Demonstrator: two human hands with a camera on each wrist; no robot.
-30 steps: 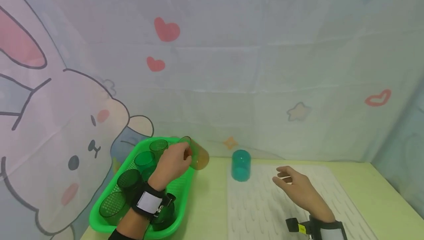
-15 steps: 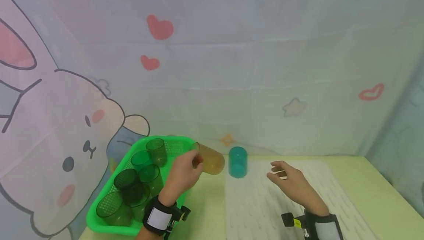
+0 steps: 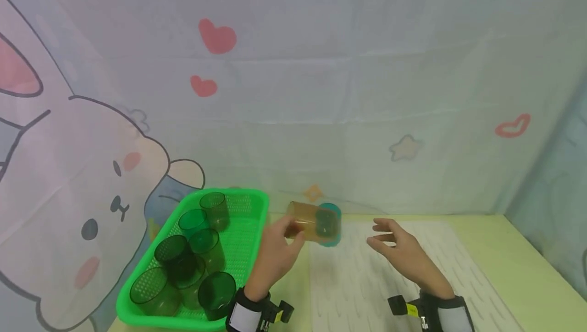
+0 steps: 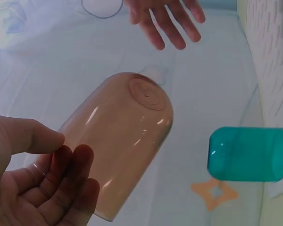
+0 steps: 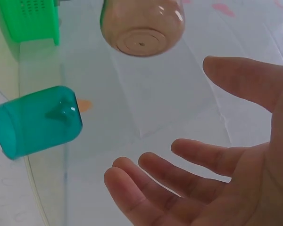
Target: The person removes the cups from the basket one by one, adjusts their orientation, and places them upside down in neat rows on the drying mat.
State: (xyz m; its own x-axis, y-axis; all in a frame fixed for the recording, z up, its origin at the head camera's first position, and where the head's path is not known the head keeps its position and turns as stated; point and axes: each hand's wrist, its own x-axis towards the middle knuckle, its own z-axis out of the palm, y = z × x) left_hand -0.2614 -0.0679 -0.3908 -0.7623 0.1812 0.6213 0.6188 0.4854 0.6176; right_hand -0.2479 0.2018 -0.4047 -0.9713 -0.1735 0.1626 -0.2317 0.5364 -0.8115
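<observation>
My left hand (image 3: 277, 253) pinches a clear amber plastic cup (image 3: 309, 221) near its rim, thumb on one side and fingertips on the other. The cup is held up on its side, its base pointing right toward my other hand; the left wrist view shows that round base (image 4: 147, 93). Behind it, partly covered in the head view, a teal cup (image 4: 248, 154) stands upside down on the white textured mat (image 3: 348, 281). My right hand (image 3: 405, 255) hovers over the mat with fingers spread and loosely bent, touching nothing; the amber cup is a short way off.
At the left, a green plastic basket (image 3: 260, 204) holds several clear cups, among them a dark green one (image 3: 217, 295) at the front. A printed cloth (image 3: 293, 92) hangs behind the pale yellow table (image 3: 495, 250).
My left hand has carried the amber cup right, from the basket's edge to in front of the teal cup, turning it more level. My right hand has hardly moved.
</observation>
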